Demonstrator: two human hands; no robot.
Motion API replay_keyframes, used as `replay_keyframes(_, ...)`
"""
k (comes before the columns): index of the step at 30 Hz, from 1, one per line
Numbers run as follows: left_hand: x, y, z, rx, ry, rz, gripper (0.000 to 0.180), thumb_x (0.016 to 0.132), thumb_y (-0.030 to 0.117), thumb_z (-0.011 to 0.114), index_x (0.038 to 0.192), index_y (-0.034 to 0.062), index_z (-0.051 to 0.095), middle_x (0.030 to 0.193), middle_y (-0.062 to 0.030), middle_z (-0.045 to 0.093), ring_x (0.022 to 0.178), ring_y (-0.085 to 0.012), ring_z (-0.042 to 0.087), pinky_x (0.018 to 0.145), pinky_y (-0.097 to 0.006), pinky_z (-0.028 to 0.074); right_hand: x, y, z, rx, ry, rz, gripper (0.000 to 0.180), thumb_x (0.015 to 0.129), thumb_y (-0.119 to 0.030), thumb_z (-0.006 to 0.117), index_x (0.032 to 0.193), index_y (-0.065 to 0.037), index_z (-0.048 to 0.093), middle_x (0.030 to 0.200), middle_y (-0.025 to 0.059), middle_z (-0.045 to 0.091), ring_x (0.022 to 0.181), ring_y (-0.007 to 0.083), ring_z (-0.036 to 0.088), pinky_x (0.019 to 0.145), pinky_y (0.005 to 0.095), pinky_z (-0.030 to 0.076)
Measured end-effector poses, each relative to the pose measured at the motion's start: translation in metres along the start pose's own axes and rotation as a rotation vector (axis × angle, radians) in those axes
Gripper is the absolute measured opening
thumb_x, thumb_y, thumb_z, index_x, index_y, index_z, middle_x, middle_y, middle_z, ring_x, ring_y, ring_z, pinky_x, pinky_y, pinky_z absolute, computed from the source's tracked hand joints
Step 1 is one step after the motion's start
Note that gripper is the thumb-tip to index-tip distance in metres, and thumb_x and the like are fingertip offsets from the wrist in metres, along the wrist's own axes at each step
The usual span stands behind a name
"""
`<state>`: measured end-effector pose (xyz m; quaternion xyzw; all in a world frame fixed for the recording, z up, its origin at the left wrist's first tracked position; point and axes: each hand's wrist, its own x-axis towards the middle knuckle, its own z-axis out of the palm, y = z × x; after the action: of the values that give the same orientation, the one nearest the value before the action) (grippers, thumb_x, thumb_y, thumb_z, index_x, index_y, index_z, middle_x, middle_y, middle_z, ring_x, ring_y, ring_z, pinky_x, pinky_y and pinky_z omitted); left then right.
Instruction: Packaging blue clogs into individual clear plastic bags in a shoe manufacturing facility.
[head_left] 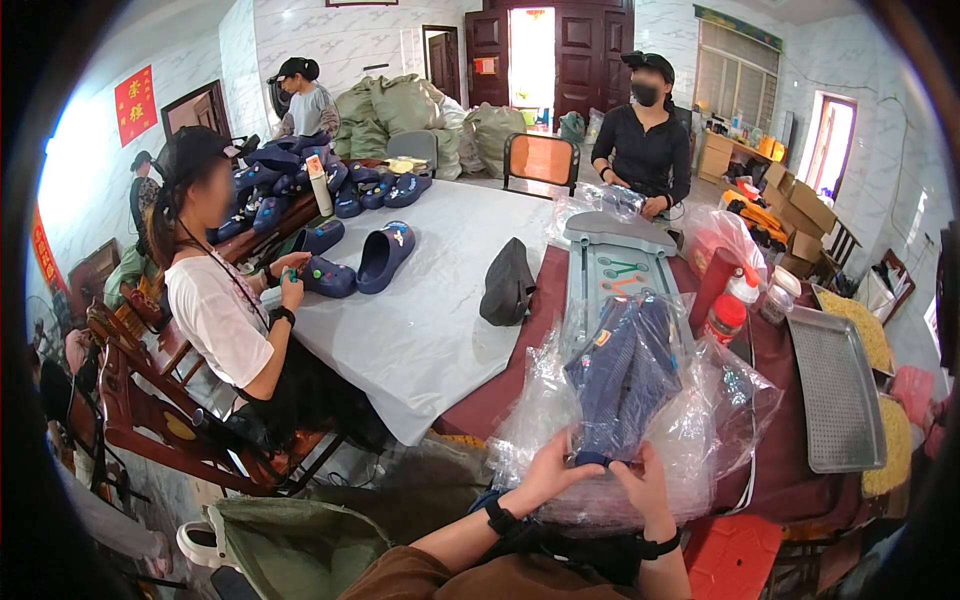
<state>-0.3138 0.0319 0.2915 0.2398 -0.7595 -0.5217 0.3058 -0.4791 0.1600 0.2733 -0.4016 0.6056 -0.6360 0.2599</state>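
Observation:
A pair of navy clogs (622, 385) lies inside a clear plastic bag at the near edge of the table, heels toward me. My left hand (548, 474) closes on the left side of the heel end. From the other side my right hand (645, 484) grips the same end, thumb pressed at the heel. Beneath and around the pair spreads a stack of clear plastic bags (530, 415). Just beyond it stands a grey-green plastic folding stool (620, 240).
White sheeting (440, 260) covers the table's left side, with loose navy clogs (384, 258) and a dark pouch (506, 283). A red-lidded jar (724, 318) and metal tray (835, 390) are right. Co-workers sit left and stand opposite. A green sack (290, 545) lies near left.

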Motion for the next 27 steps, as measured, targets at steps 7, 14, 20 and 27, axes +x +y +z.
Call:
replay_keyframes(7,-0.002,-0.004,0.003,0.018,0.041,0.058,0.084,0.077,0.04,0.086,0.139,-0.0018,0.048,0.125,-0.0227,0.063,0.116,-0.0332,0.062,0.097,-0.039,0.049,-0.001,0.006,-0.002,-0.003,-0.001,-0.019,0.035,0.083,-0.007,0.079,0.11,0.001,0.058,0.095,0.0019,0.063,0.081,0.0079,0.055,0.07,0.0235,0.044)
replay_keyframes(14,-0.002,-0.009,0.004,0.033,0.053,0.068,0.083,0.077,0.039,0.086,0.139,-0.0016,0.048,0.125,-0.0226,0.063,0.115,-0.0336,0.062,0.096,-0.039,0.049,-0.001,-0.001,0.001,0.023,0.008,-0.02,0.036,0.084,-0.005,0.077,0.113,0.0,0.058,0.097,0.0021,0.064,0.083,0.0087,0.055,0.073,0.0244,0.045)
replay_keyframes(20,-0.002,-0.006,0.004,-0.022,0.045,0.06,0.082,0.077,0.037,0.086,0.139,-0.0012,0.048,0.125,-0.0225,0.063,0.114,-0.0331,0.063,0.095,-0.039,0.05,-0.001,-0.002,-0.001,0.02,-0.017,-0.017,0.039,0.084,-0.005,0.077,0.117,0.001,0.058,0.101,0.0032,0.065,0.087,0.0106,0.057,0.076,0.0252,0.046)
replay_keyframes(27,-0.001,-0.005,0.002,0.02,0.043,0.059,0.084,0.075,0.039,0.088,0.137,-0.0037,0.049,0.126,-0.0222,0.063,0.117,-0.0311,0.062,0.097,-0.038,0.049,-0.001,-0.001,0.0,0.026,-0.006,0.013,0.04,0.084,-0.005,0.078,0.117,0.001,0.057,0.103,0.0042,0.065,0.09,0.0118,0.059,0.079,0.026,0.047)
